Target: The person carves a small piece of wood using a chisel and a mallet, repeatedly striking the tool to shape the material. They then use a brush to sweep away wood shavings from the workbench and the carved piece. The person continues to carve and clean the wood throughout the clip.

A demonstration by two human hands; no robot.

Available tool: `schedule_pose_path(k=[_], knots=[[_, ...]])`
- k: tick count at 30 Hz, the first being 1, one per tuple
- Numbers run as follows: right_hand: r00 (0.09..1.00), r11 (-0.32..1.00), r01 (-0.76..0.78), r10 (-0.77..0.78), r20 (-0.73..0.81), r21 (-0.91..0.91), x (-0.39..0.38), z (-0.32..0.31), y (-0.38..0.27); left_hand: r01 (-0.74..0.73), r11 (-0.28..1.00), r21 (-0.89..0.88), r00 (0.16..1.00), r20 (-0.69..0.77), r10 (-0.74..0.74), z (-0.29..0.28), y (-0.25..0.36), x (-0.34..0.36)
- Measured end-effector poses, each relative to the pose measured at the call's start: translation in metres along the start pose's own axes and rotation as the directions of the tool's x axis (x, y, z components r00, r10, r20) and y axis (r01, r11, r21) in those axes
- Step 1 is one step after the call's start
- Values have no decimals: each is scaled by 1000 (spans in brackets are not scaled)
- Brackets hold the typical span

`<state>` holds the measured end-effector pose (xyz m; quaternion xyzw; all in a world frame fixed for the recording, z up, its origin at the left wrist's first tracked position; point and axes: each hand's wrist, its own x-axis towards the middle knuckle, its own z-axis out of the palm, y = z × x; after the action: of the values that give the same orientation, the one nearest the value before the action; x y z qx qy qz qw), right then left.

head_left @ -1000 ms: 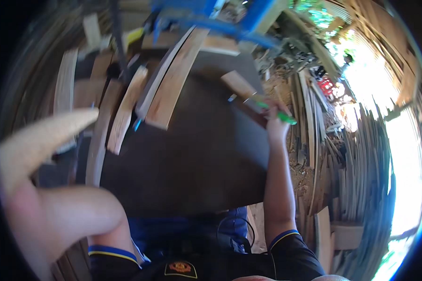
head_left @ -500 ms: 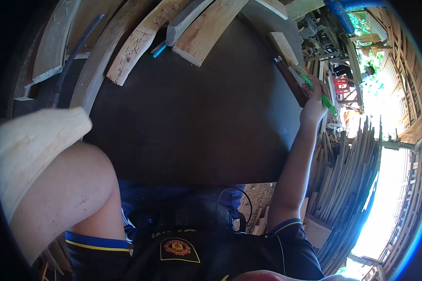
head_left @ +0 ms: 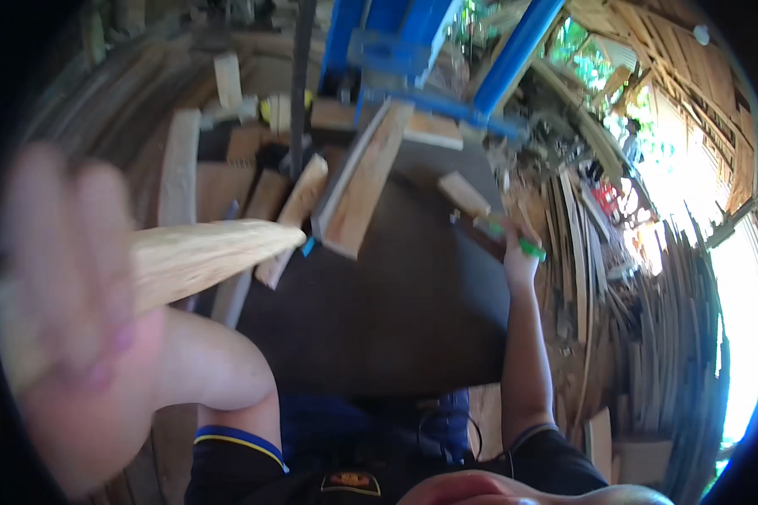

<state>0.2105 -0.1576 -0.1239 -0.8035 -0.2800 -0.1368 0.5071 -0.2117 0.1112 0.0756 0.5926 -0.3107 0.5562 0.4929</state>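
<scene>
My left hand [head_left: 93,286], raised close at the left and blurred, is closed round a pale piece of wood [head_left: 219,252]. The wood tapers to a blunt tip that reaches over the work table. At the table's right edge my right hand [head_left: 518,252] is closed on a slim green stick-like tool [head_left: 531,248], its kind too blurred to tell. Beside those fingers lies a dark brown, narrow piece [head_left: 480,233]; whether the hand grips it too I cannot tell. A small wood block [head_left: 463,194] rests just beyond it.
Several planks lie across the far left of the dark table [head_left: 345,337], one long board [head_left: 370,185] among them. A small blue object [head_left: 308,247] sits by its end. Blue metal beams [head_left: 514,59] stand at the back. Stacked wood strips [head_left: 657,337] fill the right side.
The view has tilted up, showing more of the far side. My left hand and the tapered wood have come farther into view. My right hand stays at the table's right edge with the green tool.
</scene>
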Motion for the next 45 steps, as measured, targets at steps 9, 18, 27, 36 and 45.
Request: schedule_pose_path(k=[9, 18, 27, 36, 45], knots=[[997, 982, -70, 74, -17, 175, -3, 11, 8, 153, 970, -188, 968, -167, -185, 93, -71, 2], [994, 991, 80, -71, -83, 108, -1, 12, 23, 340, 932, -123, 940, 20, -340, 143, -143, -30], [932, 942, 270, -307, -194, -198, -10, -3, -9, 550, 783, -291, 834, 242, -496, 149, -178, -44], [937, 961, 264, -276, -211, -87, -13, 8, -15, 658, 673, -339, 738, 111, -666, 140, -191, -47], [962, 958, 266, -271, -44, -104, -22, 12, -27, 717, 645, -262, 687, 110, -719, 155, -209, -69]])
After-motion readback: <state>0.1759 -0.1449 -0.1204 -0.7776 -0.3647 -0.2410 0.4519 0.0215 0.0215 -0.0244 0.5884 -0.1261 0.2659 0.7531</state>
